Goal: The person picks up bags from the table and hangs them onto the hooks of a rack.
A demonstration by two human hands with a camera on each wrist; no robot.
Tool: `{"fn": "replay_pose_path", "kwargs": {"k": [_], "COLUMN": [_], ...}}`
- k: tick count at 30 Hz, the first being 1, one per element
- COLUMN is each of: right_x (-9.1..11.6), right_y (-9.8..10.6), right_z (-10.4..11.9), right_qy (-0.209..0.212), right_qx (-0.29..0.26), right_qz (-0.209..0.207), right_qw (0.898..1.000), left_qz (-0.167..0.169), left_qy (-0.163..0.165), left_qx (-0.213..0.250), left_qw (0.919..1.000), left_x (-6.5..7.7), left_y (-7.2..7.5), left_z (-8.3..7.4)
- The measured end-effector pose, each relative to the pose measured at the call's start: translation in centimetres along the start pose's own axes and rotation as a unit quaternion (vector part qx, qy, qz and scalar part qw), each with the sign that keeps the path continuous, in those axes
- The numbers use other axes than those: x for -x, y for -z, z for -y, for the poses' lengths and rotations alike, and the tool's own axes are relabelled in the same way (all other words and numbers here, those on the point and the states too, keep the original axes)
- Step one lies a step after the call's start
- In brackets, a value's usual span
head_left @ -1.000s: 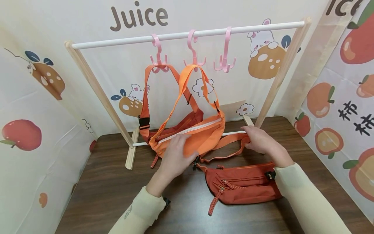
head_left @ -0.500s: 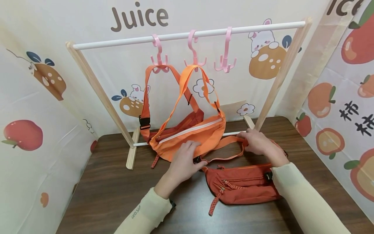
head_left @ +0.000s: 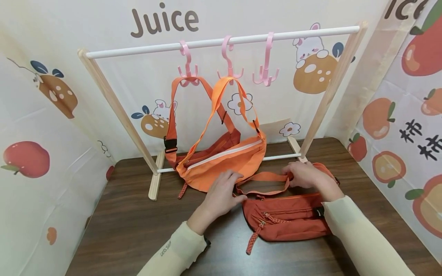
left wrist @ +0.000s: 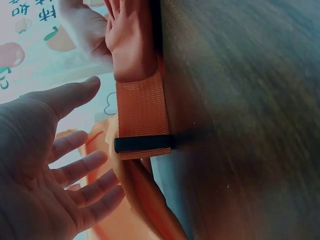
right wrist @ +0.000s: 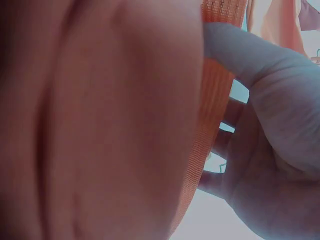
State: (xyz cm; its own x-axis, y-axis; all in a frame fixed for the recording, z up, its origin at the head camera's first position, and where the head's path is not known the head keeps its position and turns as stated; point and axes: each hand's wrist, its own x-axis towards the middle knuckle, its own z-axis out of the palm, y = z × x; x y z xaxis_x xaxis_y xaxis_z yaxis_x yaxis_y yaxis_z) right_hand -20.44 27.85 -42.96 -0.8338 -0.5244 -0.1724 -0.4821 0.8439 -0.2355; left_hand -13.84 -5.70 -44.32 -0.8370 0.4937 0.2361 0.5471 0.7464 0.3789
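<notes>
A rust-red waist bag [head_left: 293, 218] lies on the table, its zipper pulls facing me. My right hand [head_left: 305, 176] grips its orange strap [head_left: 266, 176] behind the bag; in the right wrist view the thumb [right wrist: 232, 47] lies over the webbing [right wrist: 200, 115] with fingers on its far side. By the bag's left end, my left hand [head_left: 219, 195] has loosely spread fingers. From the left wrist, that palm [left wrist: 30, 165] faces the strap end [left wrist: 140, 105] and its black slider [left wrist: 142, 143], holding nothing; fingertip contact is unclear.
A bright orange waist bag [head_left: 228, 165] hangs from the middle pink hook [head_left: 229, 57]. Behind it, a red one [head_left: 221, 142] hangs from the left hook [head_left: 187, 61]. The right hook [head_left: 266, 65] bears nothing. A wood-and-white rack [head_left: 138, 46] stands on the table [head_left: 127, 230].
My left hand has moved right and slightly down, off the bright orange bag to the rust-red bag's left end. My right hand has drawn the strap slightly nearer, away from the rack's lower bar.
</notes>
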Motion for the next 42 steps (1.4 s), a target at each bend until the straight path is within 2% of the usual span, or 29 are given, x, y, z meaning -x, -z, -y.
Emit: {"fn": "replay_pose_path", "kwargs": {"k": [8, 13, 22, 27, 34, 38, 42], "right_x": [1.5, 2.4, 3.3, 3.9, 4.6, 4.5, 4.2], "right_y": [1.3, 3.0, 5.3, 6.9, 8.6, 9.0, 9.1], "right_z": [0.8, 2.1, 4.3, 5.5, 6.9, 7.4, 8.0], "right_qy": [0.012, 0.011, 0.035, 0.037, 0.024, 0.05, 0.066], "right_qx": [0.001, 0.037, 0.076, 0.053, -0.007, -0.013, -0.021], "right_qz": [-0.017, -0.064, -0.138, -0.16, -0.166, -0.194, -0.228], "right_qw": [1.0, 0.997, 0.987, 0.985, 0.986, 0.98, 0.971], "left_qz": [0.002, 0.001, 0.034, 0.046, 0.064, 0.053, 0.036], "left_qy": [-0.001, -0.006, 0.012, 0.017, 0.031, 0.028, 0.011], "left_qx": [-0.008, -0.003, -0.003, 0.001, 0.026, 0.034, 0.042], "left_qw": [1.0, 1.0, 0.9993, 0.9988, 0.9971, 0.9976, 0.9984], "left_x": [0.0, 0.0, -0.2, -0.2, -0.2, -0.5, -1.0], "left_y": [-0.3, -0.4, -0.5, -0.6, -0.9, -1.0, -0.8], "left_z": [0.0, 0.0, 0.4, 0.6, 0.7, 0.3, -0.7]}}
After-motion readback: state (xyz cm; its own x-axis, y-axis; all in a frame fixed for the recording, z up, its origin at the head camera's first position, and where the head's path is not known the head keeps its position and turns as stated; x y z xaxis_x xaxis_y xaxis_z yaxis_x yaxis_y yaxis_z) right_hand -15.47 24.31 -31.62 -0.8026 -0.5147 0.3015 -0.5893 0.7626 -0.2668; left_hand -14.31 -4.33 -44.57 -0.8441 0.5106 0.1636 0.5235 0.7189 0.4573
